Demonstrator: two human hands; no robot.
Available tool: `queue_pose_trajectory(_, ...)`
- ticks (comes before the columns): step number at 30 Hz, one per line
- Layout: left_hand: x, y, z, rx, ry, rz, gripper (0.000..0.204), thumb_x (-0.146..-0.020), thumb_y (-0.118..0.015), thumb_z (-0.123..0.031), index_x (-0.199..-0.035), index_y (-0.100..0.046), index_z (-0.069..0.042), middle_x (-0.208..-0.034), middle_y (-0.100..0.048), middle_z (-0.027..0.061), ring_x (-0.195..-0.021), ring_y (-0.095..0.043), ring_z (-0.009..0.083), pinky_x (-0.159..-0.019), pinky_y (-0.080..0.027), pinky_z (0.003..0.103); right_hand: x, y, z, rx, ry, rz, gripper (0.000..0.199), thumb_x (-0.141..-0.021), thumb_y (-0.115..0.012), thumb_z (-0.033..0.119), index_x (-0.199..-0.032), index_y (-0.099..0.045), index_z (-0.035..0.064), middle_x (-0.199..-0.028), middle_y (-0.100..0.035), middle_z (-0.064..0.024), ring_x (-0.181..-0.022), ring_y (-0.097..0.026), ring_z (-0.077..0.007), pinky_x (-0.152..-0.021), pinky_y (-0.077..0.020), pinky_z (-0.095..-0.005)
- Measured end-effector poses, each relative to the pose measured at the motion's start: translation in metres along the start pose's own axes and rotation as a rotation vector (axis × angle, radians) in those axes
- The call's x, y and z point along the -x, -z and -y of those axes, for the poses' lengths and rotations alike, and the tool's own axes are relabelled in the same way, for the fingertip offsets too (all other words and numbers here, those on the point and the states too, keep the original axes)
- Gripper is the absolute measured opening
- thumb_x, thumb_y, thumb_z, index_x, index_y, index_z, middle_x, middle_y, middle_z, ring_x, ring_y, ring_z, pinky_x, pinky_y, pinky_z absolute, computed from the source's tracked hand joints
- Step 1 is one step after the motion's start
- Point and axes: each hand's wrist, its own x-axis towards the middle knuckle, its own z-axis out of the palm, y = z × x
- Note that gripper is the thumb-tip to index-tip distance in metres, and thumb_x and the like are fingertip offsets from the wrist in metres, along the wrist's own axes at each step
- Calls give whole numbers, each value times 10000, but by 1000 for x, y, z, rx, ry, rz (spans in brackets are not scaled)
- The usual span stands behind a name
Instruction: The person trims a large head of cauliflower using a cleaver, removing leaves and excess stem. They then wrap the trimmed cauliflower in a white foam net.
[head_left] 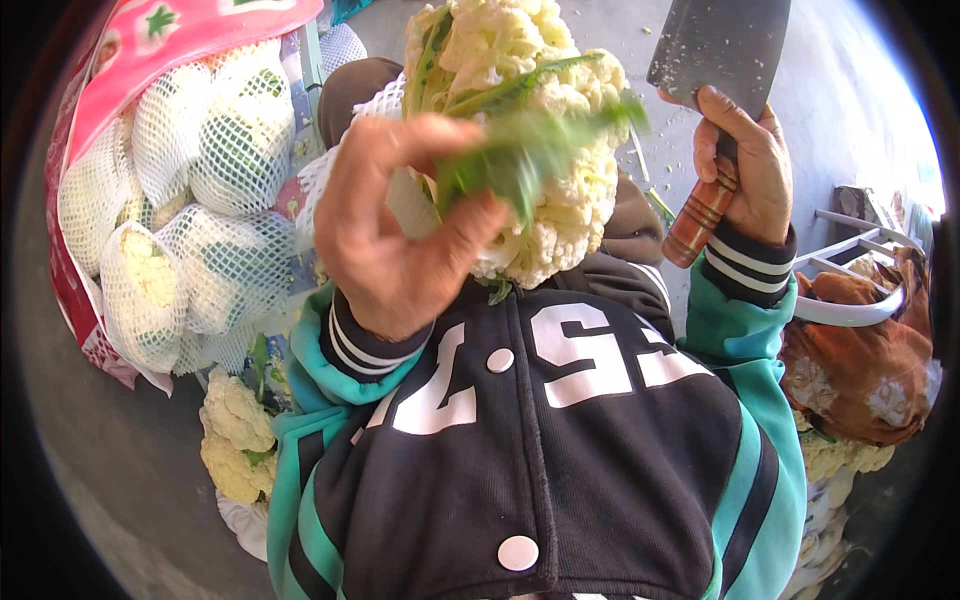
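A large pale cauliflower rests in front of my chest, over my lap, with thin green leaves still lying on its curds. My left hand is at its near left side, thumb and fingers closed on a green cauliflower leaf that is smeared by motion. Whether the leaf is still joined to the head, I cannot tell. Up at the right, my right hand grips a cleaver by its brown wooden handle. Its broad grey blade points away from me, apart from the cauliflower, with small white crumbs on it.
At the left, cauliflowers in white foam nets fill a container with a pink cloth. Bare cauliflowers lie below it. A white-framed stool or rack and brown crumpled cloth or leather stand at the right. Scraps dot the grey floor.
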Motion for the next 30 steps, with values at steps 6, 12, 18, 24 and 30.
queue_pose_trajectory(6, -12, -3, 13, 384, 364, 15, 333, -874, -740, -162, -1112, -580, 8, -974, -664, 24, -838, -623, 71, -778, -504, 213, 5, -1, -11, 20, -39, 79, 149, -924, -629, 130, -969, -628, -12, -787, -705, -152, -383, -503, -96, -383, -425, -181)
queue_pose_trajectory(12, -40, -9, 29, 116, 339, 146, 522, -847, -776, -303, -1195, -573, 28, -912, -646, 13, -799, -585, 59, -743, -475, 200, 13, -10, -13, 15, -126, 56, 128, -922, -640, 138, -936, -624, 11, -754, -709, -149, -430, -569, -118, -405, -459, -187)
queue_pose_trajectory(18, -60, -25, 49, 414, 202, 275, 413, -901, -713, -167, -1222, -548, 33, -1077, -622, 46, -943, -577, 84, -829, -490, 239, 22, -26, -14, 0, -152, -153, 141, -904, -668, 125, -920, -601, 1, -809, -710, -185, -514, -642, -177, -437, -513, -219)
queue_pose_trajectory(24, -54, -20, 57, 717, 222, 224, 267, -987, -574, -135, -1208, -562, 14, -1041, -610, 28, -926, -565, 82, -808, -470, 224, 25, -30, -13, -8, -107, -201, 180, -884, -698, 119, -938, -597, -20, -816, -691, -156, -582, -664, -194, -483, -542, -249)
queue_pose_trajectory(30, -33, 6, 67, 631, 271, -42, 221, -960, -595, -106, -1158, -595, -8, -1009, -630, 43, -904, -597, 124, -789, -491, 248, 17, -21, -18, 47, -168, -155, 250, -904, -648, 76, -1060, -470, -3, -919, -684, -208, -723, -711, -245, -510, -571, -287)
